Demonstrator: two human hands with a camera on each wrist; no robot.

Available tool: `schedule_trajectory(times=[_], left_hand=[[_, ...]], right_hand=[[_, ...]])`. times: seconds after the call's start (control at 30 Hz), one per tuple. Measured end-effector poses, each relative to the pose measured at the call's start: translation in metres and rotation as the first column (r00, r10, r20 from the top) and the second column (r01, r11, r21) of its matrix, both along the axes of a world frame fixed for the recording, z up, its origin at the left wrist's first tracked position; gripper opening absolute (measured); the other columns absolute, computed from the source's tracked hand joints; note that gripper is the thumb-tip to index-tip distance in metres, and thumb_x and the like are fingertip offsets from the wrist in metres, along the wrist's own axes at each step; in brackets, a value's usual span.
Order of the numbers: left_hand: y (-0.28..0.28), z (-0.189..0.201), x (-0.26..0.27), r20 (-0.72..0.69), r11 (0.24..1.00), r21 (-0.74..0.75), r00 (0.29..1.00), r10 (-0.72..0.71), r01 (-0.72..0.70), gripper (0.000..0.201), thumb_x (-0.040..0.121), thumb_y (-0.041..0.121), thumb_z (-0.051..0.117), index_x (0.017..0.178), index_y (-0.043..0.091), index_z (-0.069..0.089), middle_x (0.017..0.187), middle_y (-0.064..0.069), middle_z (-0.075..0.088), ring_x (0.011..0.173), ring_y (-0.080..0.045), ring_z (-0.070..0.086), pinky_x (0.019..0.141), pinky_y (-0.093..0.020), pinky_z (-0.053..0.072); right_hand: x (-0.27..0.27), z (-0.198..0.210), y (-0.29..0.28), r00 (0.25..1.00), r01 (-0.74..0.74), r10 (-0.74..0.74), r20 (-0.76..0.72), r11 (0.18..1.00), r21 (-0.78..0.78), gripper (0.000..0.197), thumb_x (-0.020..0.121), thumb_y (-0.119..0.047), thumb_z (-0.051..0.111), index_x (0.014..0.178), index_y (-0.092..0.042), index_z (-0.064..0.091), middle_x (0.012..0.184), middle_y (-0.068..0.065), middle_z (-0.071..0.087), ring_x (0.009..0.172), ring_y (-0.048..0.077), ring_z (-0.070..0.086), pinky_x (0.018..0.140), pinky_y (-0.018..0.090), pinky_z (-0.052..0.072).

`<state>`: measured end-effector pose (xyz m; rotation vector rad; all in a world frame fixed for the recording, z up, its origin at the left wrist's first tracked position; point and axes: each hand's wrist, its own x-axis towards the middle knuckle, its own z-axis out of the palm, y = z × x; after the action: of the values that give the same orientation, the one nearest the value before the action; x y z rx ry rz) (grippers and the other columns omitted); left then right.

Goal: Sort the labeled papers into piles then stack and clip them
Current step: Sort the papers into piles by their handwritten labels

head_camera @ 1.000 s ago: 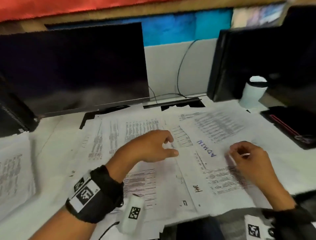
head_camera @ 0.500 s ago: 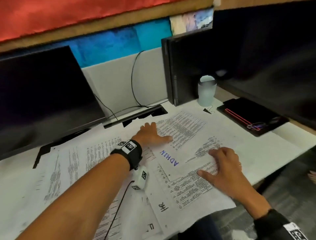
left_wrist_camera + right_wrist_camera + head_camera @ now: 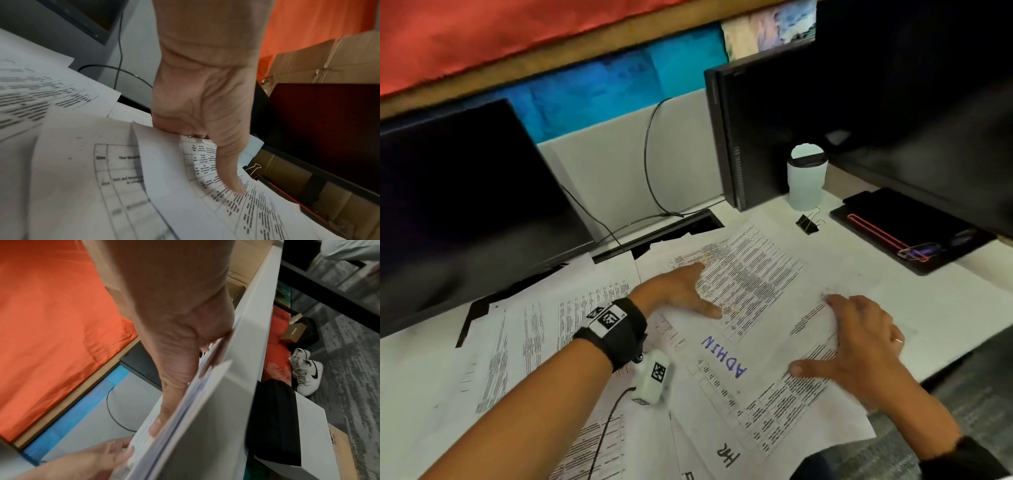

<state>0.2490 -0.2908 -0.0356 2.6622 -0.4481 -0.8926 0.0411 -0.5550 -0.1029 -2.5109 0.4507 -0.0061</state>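
step: gathering ADMIN sheet (image 3: 750,329) on tabletop (image 3: 928,308) | left hand (image 3: 681,291) pinches its far edge | right hand (image 3: 859,346) grasps near edge | advice: lift evenly, leave HR sheet (image 3: 726,455) flat

- I read "ADMIN" (image 3: 724,356) in blue handwriting on the top sheet (image 3: 767,329) in the middle of the desk, upside down to me.
- I read "HR" (image 3: 728,457) in dark handwriting on the near edge of a lower sheet (image 3: 709,442), also upside down.
- The printed lines on the papers are too small to read.
- On the floor to the right, white shoes (image 3: 306,369) carry a black swoosh logo.
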Motion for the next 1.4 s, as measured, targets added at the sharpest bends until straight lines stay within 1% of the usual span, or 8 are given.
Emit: schedule_trajectory(times=[0.1, 0.33, 0.47, 0.63, 0.87, 1.0, 1.17, 1.4], left_hand=[[0.010, -0.006, 0.001, 0.004, 0.999, -0.008, 0.999, 0.034, -0.034, 0.114, 0.056, 0.086, 0.076, 0.152, 0.031, 0.046, 0.158, 0.008, 0.049, 0.139, -0.020, 0.050, 0.118, -0.044, 0.042], [0.043, -0.013, -0.012, -0.239, 0.987, -0.152, 0.971, 0.007, -0.045, 0.080, 0.072, 0.048, 0.095, 0.139, 0.020, 0.061, 0.137, 0.005, 0.070, 0.125, -0.020, 0.067, 0.108, -0.043, 0.053], [0.032, -0.022, -0.039, -0.240, 0.982, -0.186, 0.971, -0.005, -0.041, 0.105, 0.066, 0.075, 0.086, 0.152, 0.029, 0.045, 0.153, 0.011, 0.056, 0.138, -0.013, 0.055, 0.117, -0.040, 0.044], [-0.005, -0.012, -0.095, -0.235, 0.931, -0.362, 0.971, -0.036, -0.053, 0.056, 0.099, 0.030, 0.072, 0.149, 0.033, 0.045, 0.135, 0.020, 0.057, 0.103, 0.003, 0.054, 0.077, 0.000, 0.044], [0.019, 0.011, -0.125, -0.143, 0.636, -0.723, 0.959, 0.246, -0.271, 0.057, 0.094, 0.009, 0.075, 0.144, 0.025, 0.054, 0.131, 0.011, 0.072, 0.121, -0.005, 0.068, 0.108, -0.033, 0.053], [0.040, 0.040, -0.126, -0.048, 0.532, -0.811, 0.935, 0.352, -0.242, 0.073, 0.084, 0.022, 0.084, 0.148, 0.026, 0.049, 0.138, 0.007, 0.069, 0.129, -0.014, 0.065, 0.115, -0.049, 0.048], [0.032, 0.094, -0.119, 0.138, 0.498, -0.853, 0.853, 0.503, -0.156, 0.065, 0.091, 0.041, 0.078, 0.147, 0.023, 0.051, 0.140, 0.010, 0.065, 0.130, -0.010, 0.060, 0.115, -0.045, 0.046], [0.035, 0.122, -0.097, 0.197, 0.353, -0.935, 0.777, 0.599, -0.036, 0.047, 0.092, 0.031, 0.080, 0.132, 0.031, 0.055, 0.122, 0.022, 0.068, 0.113, 0.010, 0.063, 0.102, -0.020, 0.050]], right_hand=[[-0.005, 0.004, 0.001, 0.987, 0.151, -0.155, -0.030, 0.984, -0.096, 0.156, 0.031, -0.108, 0.059, 0.157, -0.026, 0.017, 0.154, 0.013, 0.019, 0.145, 0.036, 0.021, 0.119, 0.058, 0.028], [-0.011, 0.015, -0.001, 0.960, 0.279, -0.278, -0.029, 0.948, 0.151, 0.117, 0.070, -0.051, 0.094, 0.155, -0.013, 0.023, 0.140, 0.014, 0.031, 0.132, 0.039, 0.044, 0.110, 0.051, 0.046], [-0.006, 0.007, 0.019, 0.952, 0.231, -0.281, 0.124, 0.921, 0.313, 0.103, 0.085, -0.035, 0.087, 0.162, -0.015, 0.021, 0.153, 0.011, 0.029, 0.140, 0.034, 0.041, 0.115, 0.046, 0.043], [-0.002, 0.002, 0.035, 0.924, 0.162, -0.283, 0.258, 0.900, 0.405, 0.103, 0.086, -0.027, 0.087, 0.162, -0.020, 0.017, 0.153, 0.002, 0.029, 0.142, 0.024, 0.038, 0.118, 0.035, 0.036], [-0.006, 0.034, 0.027, 0.842, 0.183, -0.477, 0.252, 0.692, 0.698, 0.117, 0.080, -0.036, 0.090, 0.164, -0.031, 0.008, 0.156, 0.003, 0.034, 0.137, 0.024, 0.048, 0.110, 0.042, 0.048], [-0.001, 0.081, 0.040, 0.936, -0.103, -0.182, 0.301, 0.677, 0.729, 0.068, 0.084, -0.045, 0.084, 0.144, -0.028, 0.056, 0.125, -0.014, 0.073, 0.111, 0.008, 0.073, 0.091, 0.026, 0.060], [0.040, 0.150, 0.067, 0.790, -0.336, -0.103, 0.604, 0.752, 0.568, 0.023, 0.098, -0.032, 0.076, 0.121, -0.030, 0.071, 0.107, -0.019, 0.077, 0.102, -0.005, 0.073, 0.086, 0.012, 0.057], [0.081, 0.186, 0.071, 0.657, -0.467, -0.014, 0.753, 0.777, 0.422, 0.021, 0.100, -0.031, 0.075, 0.120, -0.030, 0.071, 0.119, -0.006, 0.078, 0.113, 0.011, 0.074, 0.101, 0.045, 0.060]])
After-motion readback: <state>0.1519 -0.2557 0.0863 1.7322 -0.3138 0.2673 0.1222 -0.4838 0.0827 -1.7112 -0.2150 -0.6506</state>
